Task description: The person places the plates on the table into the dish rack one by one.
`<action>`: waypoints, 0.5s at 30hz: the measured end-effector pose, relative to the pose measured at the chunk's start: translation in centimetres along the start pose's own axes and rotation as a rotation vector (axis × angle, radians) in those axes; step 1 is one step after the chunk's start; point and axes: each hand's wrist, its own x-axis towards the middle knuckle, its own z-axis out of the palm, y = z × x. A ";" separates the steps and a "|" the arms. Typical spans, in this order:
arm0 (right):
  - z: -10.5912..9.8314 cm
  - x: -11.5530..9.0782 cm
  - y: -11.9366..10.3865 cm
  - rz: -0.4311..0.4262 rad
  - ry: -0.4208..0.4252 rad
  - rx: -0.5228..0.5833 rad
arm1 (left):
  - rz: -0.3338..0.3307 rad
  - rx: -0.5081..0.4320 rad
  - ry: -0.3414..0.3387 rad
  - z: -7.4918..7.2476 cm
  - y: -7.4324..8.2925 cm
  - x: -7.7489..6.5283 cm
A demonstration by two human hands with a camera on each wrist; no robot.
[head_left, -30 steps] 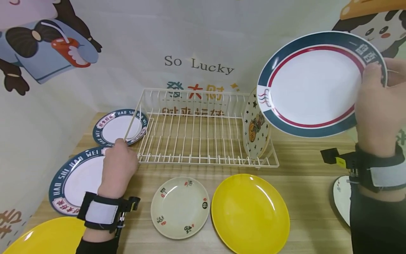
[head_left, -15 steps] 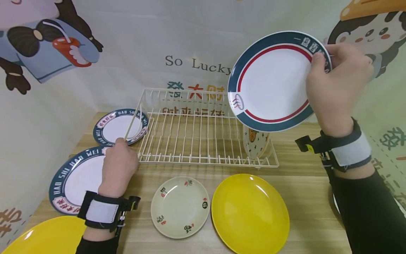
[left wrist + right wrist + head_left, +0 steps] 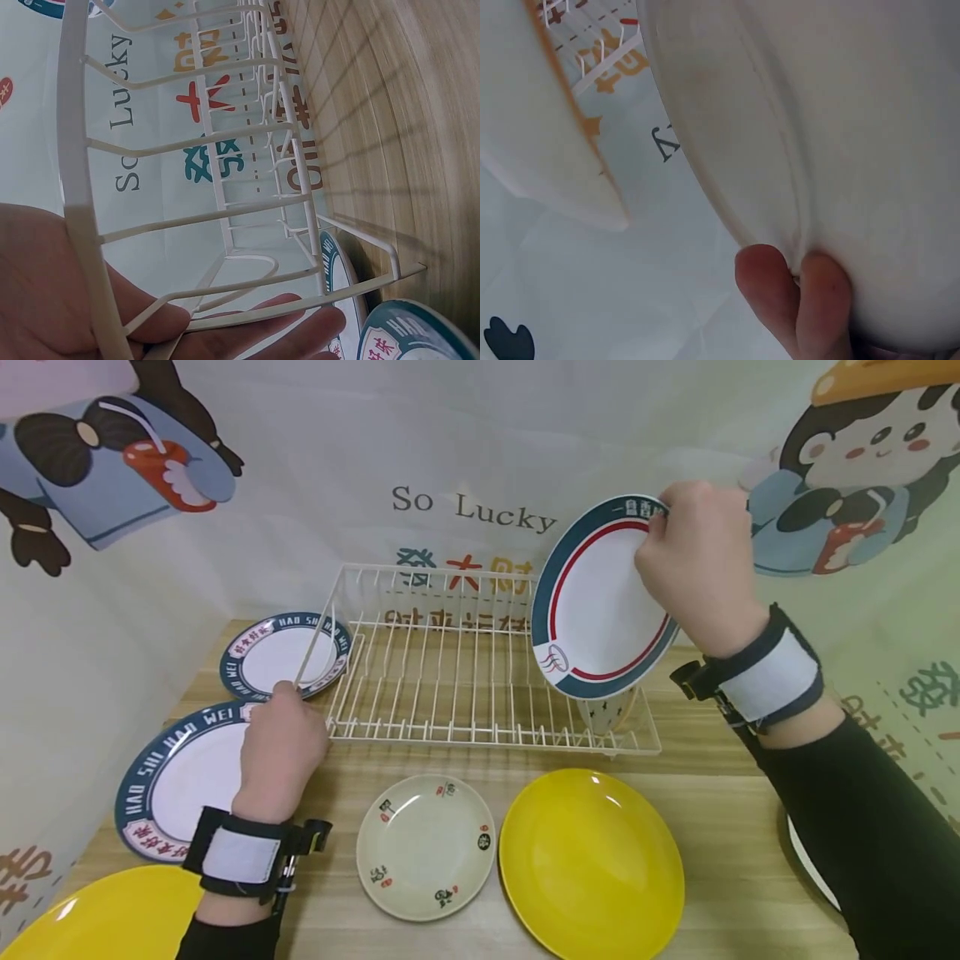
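- The right hand (image 3: 697, 564) pinches the upper right edge of a white plate (image 3: 596, 602) with a dark blue rim and a red ring, its thumb on the front face.
- That plate is held tilted above the right end of the wire rack (image 3: 73, 150); whether it touches the wires, I cannot tell.
- The left hand (image 3: 281, 752) is closed round the rail at the rack's left end, near the front left corner.
- A star-patterned plate (image 3: 603, 718) stands on edge near the rack's right end, partly hidden by the held plate.
- A smaller blue-rimmed plate (image 3: 273, 660) lies at the back left corner of the table (image 3: 727, 852).
- A larger blue-rimmed plate (image 3: 198, 785) lies along the left edge, beside the left hand, with a yellow plate (image 3: 112, 914) in front of it.
- Before the rack's front edge lie a cream plate (image 3: 426, 852) and, just right of it, a second yellow plate (image 3: 592, 864).
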 end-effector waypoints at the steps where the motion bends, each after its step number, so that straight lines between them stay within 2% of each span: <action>1: 0.1 0.2 -0.3 -0.004 -0.030 -0.008 | 0.001 0.000 0.003 -0.1 0.0 0.0; 8: 0.9 1.5 -1.5 -0.082 -0.160 -0.068 | -0.009 -0.011 -0.010 -0.1 -0.1 0.1; 11: 1.2 1.8 -1.5 -0.061 -0.242 -0.058 | -0.012 -0.015 -0.014 -0.1 -0.2 0.1; 15: 1.6 1.8 -1.6 -0.020 -0.283 -0.047 | -0.012 -0.014 -0.017 0.0 -0.2 0.2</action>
